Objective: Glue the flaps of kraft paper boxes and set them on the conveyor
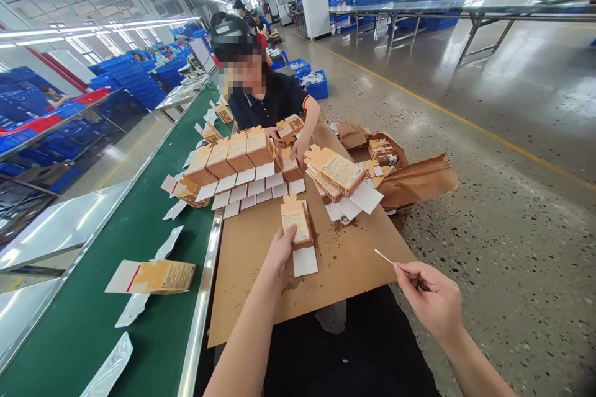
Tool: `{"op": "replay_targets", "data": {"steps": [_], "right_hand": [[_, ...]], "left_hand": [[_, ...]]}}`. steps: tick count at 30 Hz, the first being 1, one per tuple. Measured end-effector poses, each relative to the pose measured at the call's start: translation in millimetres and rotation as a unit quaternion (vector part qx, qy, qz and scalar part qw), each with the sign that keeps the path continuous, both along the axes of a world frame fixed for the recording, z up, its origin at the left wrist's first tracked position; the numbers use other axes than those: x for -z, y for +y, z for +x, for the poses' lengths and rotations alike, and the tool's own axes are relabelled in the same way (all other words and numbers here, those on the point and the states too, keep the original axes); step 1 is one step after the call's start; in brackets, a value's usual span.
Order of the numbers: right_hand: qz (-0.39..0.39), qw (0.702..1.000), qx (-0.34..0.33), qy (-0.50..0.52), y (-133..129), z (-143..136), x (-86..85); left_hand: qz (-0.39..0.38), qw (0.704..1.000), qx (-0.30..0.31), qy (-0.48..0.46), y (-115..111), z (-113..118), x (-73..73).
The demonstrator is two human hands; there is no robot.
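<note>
My left hand (280,247) grips the near left side of a small orange-and-white carton (297,221). The carton lies on the brown board (261,288), its white end flap folded out toward me. Past the board's right edge, my right hand (431,294) pinches a cotton swab (384,257) by one end, its white tip pointing left toward the board. The swab is apart from the carton. Beyond the held carton stand rows of similar cartons (246,152) with white flaps hanging out. A smaller pile of flatter cartons (338,170) lies to the right.
A co-worker (270,93) sits across the board, hands on cartons. On the left runs a green conveyor belt (153,232) with a metal edge, carrying an open carton (162,277) and silvery pouches (109,366). A brown paper sack (414,183) with cartons stands at the right.
</note>
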State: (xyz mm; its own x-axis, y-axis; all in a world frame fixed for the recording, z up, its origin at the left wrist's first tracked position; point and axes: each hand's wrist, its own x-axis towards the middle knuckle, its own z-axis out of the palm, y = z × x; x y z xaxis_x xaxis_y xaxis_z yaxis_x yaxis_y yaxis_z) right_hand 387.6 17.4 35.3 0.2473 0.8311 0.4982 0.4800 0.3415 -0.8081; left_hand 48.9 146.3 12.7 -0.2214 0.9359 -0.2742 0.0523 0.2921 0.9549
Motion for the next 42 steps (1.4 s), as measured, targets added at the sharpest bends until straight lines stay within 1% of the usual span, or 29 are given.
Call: {"op": "replay_targets", "data": {"steps": [3, 5, 7, 8, 9, 11, 12, 13, 15, 16, 18, 20, 22, 24, 26, 28, 30, 32, 33, 34, 36, 37, 38, 39, 40, 42], "right_hand": [[-0.024, 1.0, -0.019, 0.006, -10, -3, -0.8], [-0.021, 0.999, -0.037, 0.012, -12, 4, 0.9], [0.002, 0.998, -0.053, 0.029, 0, 20, 2.0], [0.022, 0.997, -0.053, 0.05, 12, 30, 1.5], [0.044, 0.995, -0.05, 0.079, 28, 40, 0.0], [0.087, 0.983, -0.029, 0.158, 69, 54, -5.1], [0.082, 0.978, -0.028, 0.187, 90, 56, -8.0], [0.063, 0.974, -0.047, 0.213, 110, 54, -10.4], [0.015, 0.956, -0.123, 0.264, 137, 41, -12.0], [-0.008, 0.945, -0.16, 0.284, 143, 31, -10.6], [-0.037, 0.923, -0.21, 0.32, 142, 13, -3.8], [-0.05, 0.904, -0.229, 0.358, 129, -1, 4.0], [-0.055, 0.888, -0.231, 0.393, 109, -7, 7.0], [-0.058, 0.874, -0.244, 0.416, 88, -10, 2.2], [-0.065, 0.858, -0.275, 0.43, 67, -17, -8.4], [-0.075, 0.837, -0.31, 0.444, 48, -29, -19.4], [-0.09, 0.814, -0.343, 0.46, 36, -49, -25.2], [-0.118, 0.788, -0.37, 0.478, 31, -74, -23.3], [-0.137, 0.776, -0.378, 0.486, 31, -87, -19.8], [-0.158, 0.765, -0.382, 0.494, 34, -101, -15.0], [-0.195, 0.752, -0.378, 0.503, 42, -128, -3.5], [-0.207, 0.752, -0.375, 0.501, 46, -139, 2.4], [-0.215, 0.759, -0.37, 0.491, 50, -147, 8.0], [-0.216, 0.773, -0.36, 0.475, 54, -152, 13.1], [-0.211, 0.796, -0.344, 0.45, 57, -153, 17.7], [-0.183, 0.863, -0.284, 0.375, 60, -142, 24.8]], "left_hand": [[-0.058, 0.993, -0.047, -0.091, -47, -19, -7.4], [-0.084, 0.983, -0.074, -0.145, -73, -29, -10.6], [-0.09, 0.977, -0.084, -0.174, -89, -34, -12.8], [-0.084, 0.975, -0.083, -0.187, -93, -32, -14.1], [-0.073, 0.973, -0.077, -0.203, -93, -27, -15.8], [-0.035, 0.969, -0.052, -0.237, -83, -9, -20.7], [-0.015, 0.967, -0.034, -0.252, -76, 4, -23.7], [0.003, 0.964, -0.017, -0.265, -69, 18, -26.5], [0.026, 0.957, 0.013, -0.288, -56, 47, -30.5], [0.029, 0.953, 0.027, -0.299, -53, 60, -30.8], [0.02, 0.946, 0.057, -0.32, -52, 80, -27.9], [0.002, 0.94, 0.086, -0.33, -56, 90, -21.3], [-0.007, 0.938, 0.107, -0.33, -64, 90, -14.2], [-0.005, 0.935, 0.118, -0.333, -78, 79, -7.9], [0.0, 0.932, 0.113, -0.346, -99, 58, -1.6], [-0.001, 0.928, 0.088, -0.363, -127, 26, 6.3], [-0.002, 0.921, 0.055, -0.385, -154, -10, 16.0], [0.0, 0.912, 0.022, -0.41, -175, -44, 25.5], [0.005, 0.907, -0.002, -0.421, -181, -58, 29.1], [0.011, 0.904, -0.032, -0.427, -184, -69, 31.4], [0.021, 0.901, -0.103, -0.42, -183, -81, 31.5], [0.023, 0.903, -0.135, -0.408, -181, -84, 29.2], [0.024, 0.906, -0.164, -0.391, -177, -85, 25.5], [0.023, 0.91, -0.189, -0.369, -174, -84, 20.9], [0.025, 0.914, -0.211, -0.345, -172, -83, 15.6], [0.031, 0.924, -0.246, -0.292, -170, -80, 4.6]]}}
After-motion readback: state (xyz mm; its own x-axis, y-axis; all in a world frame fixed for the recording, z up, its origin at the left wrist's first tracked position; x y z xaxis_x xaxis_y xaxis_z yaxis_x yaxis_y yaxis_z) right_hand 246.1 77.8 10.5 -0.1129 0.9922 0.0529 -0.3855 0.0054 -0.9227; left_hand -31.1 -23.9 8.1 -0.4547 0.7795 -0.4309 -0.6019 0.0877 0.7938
